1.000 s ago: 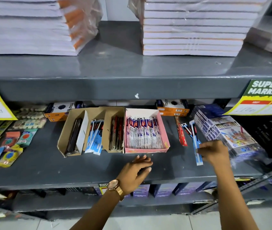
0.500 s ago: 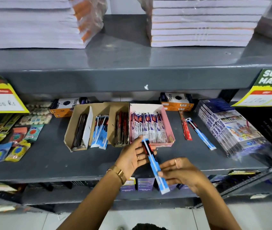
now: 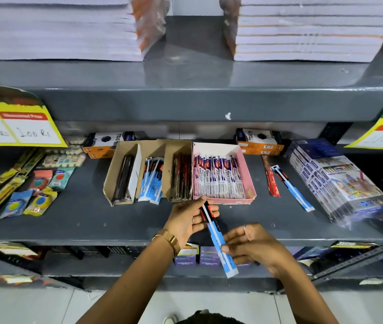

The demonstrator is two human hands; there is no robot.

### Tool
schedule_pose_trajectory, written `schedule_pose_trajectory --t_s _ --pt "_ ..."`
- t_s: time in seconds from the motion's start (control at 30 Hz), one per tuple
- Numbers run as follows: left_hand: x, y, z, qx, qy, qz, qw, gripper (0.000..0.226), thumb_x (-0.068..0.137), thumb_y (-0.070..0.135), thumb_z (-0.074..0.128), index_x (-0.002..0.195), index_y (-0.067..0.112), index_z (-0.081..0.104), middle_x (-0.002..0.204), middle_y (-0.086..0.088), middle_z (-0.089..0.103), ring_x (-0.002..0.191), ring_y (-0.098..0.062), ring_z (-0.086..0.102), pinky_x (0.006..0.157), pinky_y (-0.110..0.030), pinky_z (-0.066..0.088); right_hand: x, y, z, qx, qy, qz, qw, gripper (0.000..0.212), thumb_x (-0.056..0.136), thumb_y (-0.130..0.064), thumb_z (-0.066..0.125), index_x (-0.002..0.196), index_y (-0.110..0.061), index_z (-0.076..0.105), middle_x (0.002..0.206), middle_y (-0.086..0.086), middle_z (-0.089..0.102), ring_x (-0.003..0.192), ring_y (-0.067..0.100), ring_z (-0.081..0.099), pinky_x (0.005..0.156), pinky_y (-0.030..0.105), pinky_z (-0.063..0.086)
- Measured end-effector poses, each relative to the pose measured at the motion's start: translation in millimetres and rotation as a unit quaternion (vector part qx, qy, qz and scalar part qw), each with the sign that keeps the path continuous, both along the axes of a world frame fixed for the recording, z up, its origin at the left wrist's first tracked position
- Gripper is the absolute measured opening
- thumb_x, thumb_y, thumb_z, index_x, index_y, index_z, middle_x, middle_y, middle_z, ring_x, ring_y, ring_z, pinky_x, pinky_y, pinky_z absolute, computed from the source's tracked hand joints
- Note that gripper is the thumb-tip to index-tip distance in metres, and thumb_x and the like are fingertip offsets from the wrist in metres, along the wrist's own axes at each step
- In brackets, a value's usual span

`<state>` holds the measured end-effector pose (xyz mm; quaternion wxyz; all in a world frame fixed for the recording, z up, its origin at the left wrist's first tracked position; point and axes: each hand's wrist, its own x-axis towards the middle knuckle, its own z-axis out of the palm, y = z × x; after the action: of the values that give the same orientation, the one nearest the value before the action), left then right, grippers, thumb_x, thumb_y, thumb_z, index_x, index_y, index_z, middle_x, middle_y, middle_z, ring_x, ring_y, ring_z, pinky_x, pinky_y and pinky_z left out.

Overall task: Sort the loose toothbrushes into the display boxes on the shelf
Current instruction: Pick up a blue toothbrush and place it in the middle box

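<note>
A: What's the biggest thing in front of the person?

B: The grey metal shelf [image 3: 73,220], running the full width. On the tier above sit two stacks of wrapped paper [image 3: 302,31], at eleven and one o'clock.

A: And on the shelf itself?

B: At three o'clock, a plastic-wrapped bundle of blue boxes [image 3: 335,181]. Near the middle, toward twelve, the pink display box [image 3: 248,174] full of white-and-red toothbrush packs. Touching its left wall is a row of brown cardboard display boxes [image 3: 122,164]: dark packs in the left one, blue packs in the middle, red-and-black packs in the right.

A: Any loose toothbrushes?

B: Two lie between the pink box and the bundle, around two o'clock: a red toothbrush [image 3: 270,181] and, just beside it, a blue toothbrush [image 3: 293,191].

A: The hands?

B: Both meet at the shelf's front edge. The left hand [image 3: 185,220], with a gold watch [image 3: 170,239] at the wrist, has its fingers curled around the dark top end of the held toothbrush [image 3: 218,239], just below the pink box. The right hand [image 3: 253,244] pinches the blue lower part between thumb and fingertips, its other fingers loosely spread. The pack tilts from eleven down to five.
</note>
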<state>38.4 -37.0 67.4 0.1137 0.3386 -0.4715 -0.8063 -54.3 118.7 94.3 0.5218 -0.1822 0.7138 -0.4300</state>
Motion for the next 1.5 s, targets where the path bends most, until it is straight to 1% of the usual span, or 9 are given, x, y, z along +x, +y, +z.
schedule_pose_trajectory --t_s 0.23,0.33,0.47,0.63,0.77,1.1,1.3,1.43,1.5 --pt "16 -17 4 -0.034 0.024 0.076 0.996 0.048 0.093 0.051 0.044 0.1 0.01 0.067 0.097 -0.014 0.073 0.093 -0.027 0.069 0.08 -0.035 0.054 7 -31 16 -0.035 -0.008 0.04 0.999 0.018 0.075 0.005 0.073 0.089 -0.003 0.065 0.071 0.004 0.07 0.056 0.007 0.068 0.05 0.019 0.056" --pt "42 -26 -8 -0.194 0.02 0.122 0.973 0.036 0.093 0.044 0.046 0.092 0.014 0.067 0.085 -0.007 0.074 0.086 -0.022 0.07 0.068 -0.031 0.057 12 -63 30 -0.077 0.028 0.03 0.996 0.028 0.074 0.008 0.072 0.098 -0.004 0.063 0.079 0.006 0.065 0.06 0.006 0.066 0.049 0.018 0.055" --pt "89 -53 -50 -0.61 -0.064 0.018 0.79 0.033 0.093 0.045 0.045 0.085 0.022 0.066 0.064 0.004 0.068 0.057 -0.013 0.062 0.052 -0.028 0.051 28 -118 40 -0.119 0.091 0.03 0.988 0.053 0.074 0.013 0.07 0.122 -0.003 0.054 0.087 0.008 0.062 0.07 0.015 0.064 0.048 0.019 0.056" --pt "131 -84 -83 -0.727 -0.125 -0.037 0.674 0.054 0.098 0.05 0.026 0.101 0.02 0.072 0.112 0.001 0.07 0.106 -0.017 0.063 0.078 -0.026 0.054 55 -201 18 -0.079 0.33 0.081 0.937 0.051 0.078 0.001 0.063 0.127 -0.012 0.057 0.123 0.013 0.063 0.115 0.029 0.059 0.094 0.032 0.049" --pt "146 -98 -90 -0.744 -0.128 -0.062 0.653 0.053 0.1 0.044 0.026 0.115 0.014 0.067 0.127 -0.003 0.062 0.121 -0.019 0.052 0.1 -0.031 0.043 68 -240 11 0.013 0.45 0.102 0.887 0.038 0.083 0.005 0.049 0.119 -0.004 0.057 0.123 0.022 0.057 0.116 0.039 0.055 0.096 0.041 0.046" --pt "152 -104 -84 -0.744 -0.119 -0.109 0.648 0.055 0.101 0.042 0.024 0.121 0.007 0.063 0.127 -0.009 0.062 0.122 -0.021 0.05 0.104 -0.029 0.036 74 -278 -9 0.126 0.498 0.124 0.849 0.043 0.092 -0.002 0.047 0.134 -0.001 0.044 0.138 0.019 0.047 0.124 0.031 0.05 0.099 0.037 0.046" --pt "148 -98 -83 -0.743 -0.127 -0.097 0.65 0.058 0.102 0.038 0.02 0.117 0.004 0.064 0.123 -0.013 0.064 0.12 -0.026 0.054 0.106 -0.031 0.031 67 -261 4 0.069 0.507 0.084 0.855 0.032 0.091 -0.004 0.048 0.122 -0.001 0.057 0.126 0.021 0.059 0.118 0.036 0.057 0.095 0.039 0.048" --pt "116 -73 -80 -0.734 -0.136 -0.12 0.654 0.062 0.102 0.041 0.017 0.123 0.002 0.06 0.127 -0.014 0.061 0.12 -0.028 0.054 0.104 -0.032 0.036 38 -211 14 -0.047 0.424 -0.003 0.904 0.019 0.084 -0.022 0.062 0.095 -0.011 0.072 0.096 0.021 0.073 0.084 0.039 0.071 0.079 0.045 0.059" --pt "94 -52 -77 -0.734 -0.124 -0.152 0.65 0.063 0.101 0.043 0.013 0.125 0.006 0.059 0.128 -0.011 0.061 0.12 -0.026 0.055 0.094 -0.031 0.046 17 -171 20 -0.07 0.441 -0.064 0.893 0.018 0.084 -0.019 0.064 0.093 -0.009 0.076 0.094 0.018 0.076 0.081 0.034 0.072 0.078 0.043 0.058"
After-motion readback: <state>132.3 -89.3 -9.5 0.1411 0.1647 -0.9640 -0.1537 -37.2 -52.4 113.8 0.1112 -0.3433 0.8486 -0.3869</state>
